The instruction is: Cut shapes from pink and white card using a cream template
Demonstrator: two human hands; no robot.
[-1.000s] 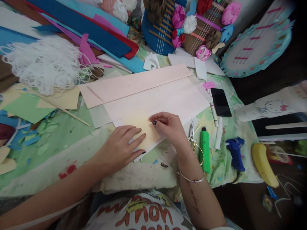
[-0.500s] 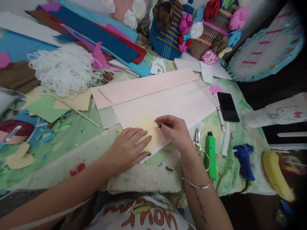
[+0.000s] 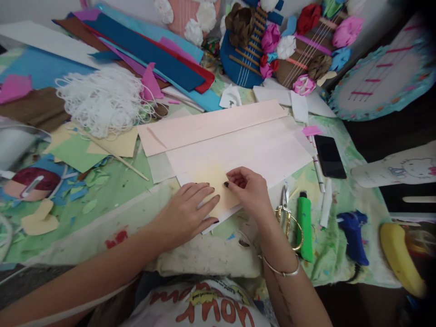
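Note:
A pale yellow sheet of paper (image 3: 218,170) lies over white paper (image 3: 245,145) near the table's front edge. Across its left side rests my left hand (image 3: 190,209), palm down, with the fingers stretched out and slightly spread. My right hand (image 3: 250,188) is on the sheet's right side, thumb and fingers curled into a pinch. What sits between those fingertips, if anything, is too small to make out. Behind both hands, a long strip of pale pink paper (image 3: 214,127) lies along the back of the white paper.
To the right are gold-handled scissors (image 3: 285,204), a green tube (image 3: 304,231), a phone (image 3: 329,156), a blue glue gun (image 3: 354,231) and a banana (image 3: 400,259). A heap of white cord (image 3: 102,102) lies left. Decorated paper guitars (image 3: 241,59) stand behind.
The camera view has shifted, so table items appear a little further right and lower. Both hands stay on the yellow sheet; the right fingers look slightly more curled.

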